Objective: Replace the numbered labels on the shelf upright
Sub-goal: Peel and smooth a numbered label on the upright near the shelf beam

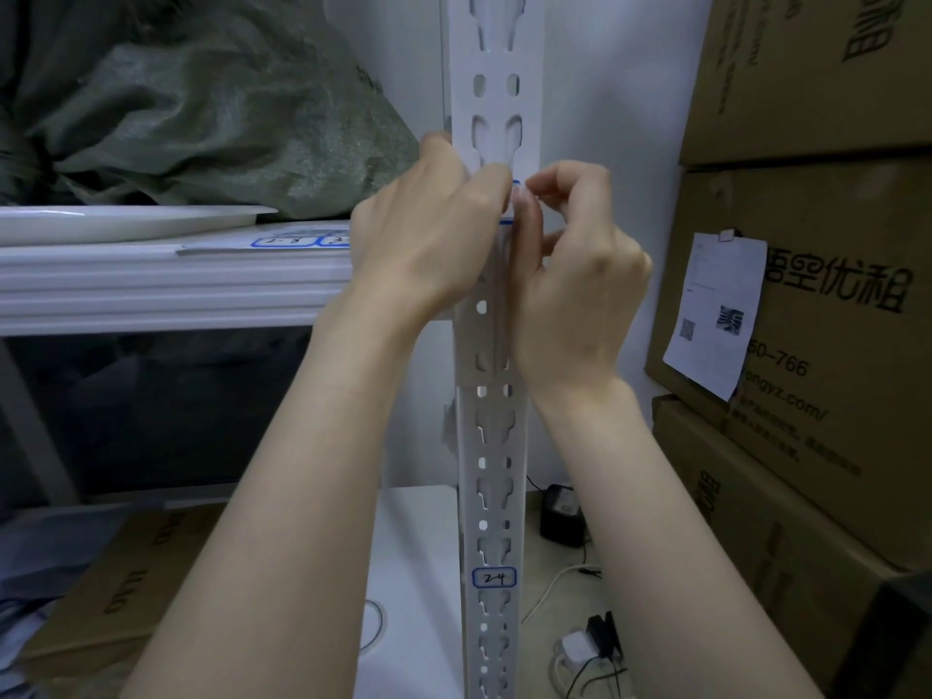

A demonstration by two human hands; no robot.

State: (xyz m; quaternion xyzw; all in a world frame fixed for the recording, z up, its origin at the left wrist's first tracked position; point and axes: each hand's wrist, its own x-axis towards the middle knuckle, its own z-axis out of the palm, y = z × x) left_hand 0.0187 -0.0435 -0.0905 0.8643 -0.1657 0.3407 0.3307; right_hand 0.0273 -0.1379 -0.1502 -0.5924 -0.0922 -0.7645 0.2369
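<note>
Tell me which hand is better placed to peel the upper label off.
Probably the right hand: its curled fingertips pinch at the label edge, while the left hand holds the upright, steadying it.

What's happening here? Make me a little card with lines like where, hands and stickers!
Where: white shelf upright with slots, cardboard boxes to its right
Left hand: curled round the upright, next to a label
Right hand: pinches the blue-edged label, which fingers mostly hide
Other sticker: label "24", lower on the upright
On the shelf: sheet of labels, green sack
</note>
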